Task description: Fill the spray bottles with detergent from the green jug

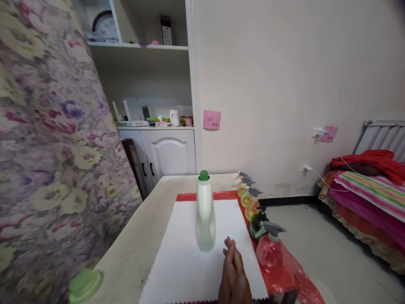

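Note:
My left hand [225, 276] and my right hand [239, 272] are pressed together, palm against palm, with fingers stretched forward and nothing visible between them. They are low over the white sheet [177, 257], right of a pale green plastic bottle [205, 215]. The bottle stands upright, apart from both hands, with a darker green piece [204, 175] in its uncapped, threaded neck. Closest on the right side is a spray bottle [270, 253] with pink-red liquid and a grey trigger head.
Behind the pink bottle stand a dark pump bottle [258, 223] and several yellow spray bottles [252, 207], along red plastic [284, 274] at the table's right edge. A green lid [85, 286] lies front left. A floral curtain [60, 160] hangs left; a wall [268, 97] stands behind.

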`<state>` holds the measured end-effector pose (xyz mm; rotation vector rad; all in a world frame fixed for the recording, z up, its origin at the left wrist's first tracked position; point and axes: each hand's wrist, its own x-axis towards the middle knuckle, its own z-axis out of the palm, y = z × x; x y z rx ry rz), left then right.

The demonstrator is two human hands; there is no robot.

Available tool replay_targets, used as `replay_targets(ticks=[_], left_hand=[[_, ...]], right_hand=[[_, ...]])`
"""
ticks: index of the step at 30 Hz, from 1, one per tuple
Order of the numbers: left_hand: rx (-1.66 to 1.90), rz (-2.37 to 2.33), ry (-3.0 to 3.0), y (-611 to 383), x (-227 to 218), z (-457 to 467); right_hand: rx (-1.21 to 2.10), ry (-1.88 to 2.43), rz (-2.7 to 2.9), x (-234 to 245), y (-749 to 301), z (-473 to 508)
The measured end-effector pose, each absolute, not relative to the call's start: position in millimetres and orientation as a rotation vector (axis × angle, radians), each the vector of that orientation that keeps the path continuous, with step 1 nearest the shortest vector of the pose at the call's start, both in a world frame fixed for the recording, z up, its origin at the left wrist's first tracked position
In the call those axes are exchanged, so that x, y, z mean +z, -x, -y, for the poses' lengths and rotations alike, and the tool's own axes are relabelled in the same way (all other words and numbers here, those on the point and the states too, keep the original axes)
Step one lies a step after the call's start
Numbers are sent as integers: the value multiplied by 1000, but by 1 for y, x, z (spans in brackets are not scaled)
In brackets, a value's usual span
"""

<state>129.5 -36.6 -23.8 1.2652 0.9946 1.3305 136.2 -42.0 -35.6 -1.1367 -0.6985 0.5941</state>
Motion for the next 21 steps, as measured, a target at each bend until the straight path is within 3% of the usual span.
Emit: replay_targets(ticks=[10, 14, 21], left_hand=[[1244, -944, -1563, -91, -2, 37], [1361, -973, -1893, -85, 9, 26], [1485, -976, -2158, -82, 25, 17]], right_hand=[[426, 1236, 771, -15, -145, 55], [255, 1322, 940, 4, -164, 53], [251, 1313, 1013, 22, -182, 55]])
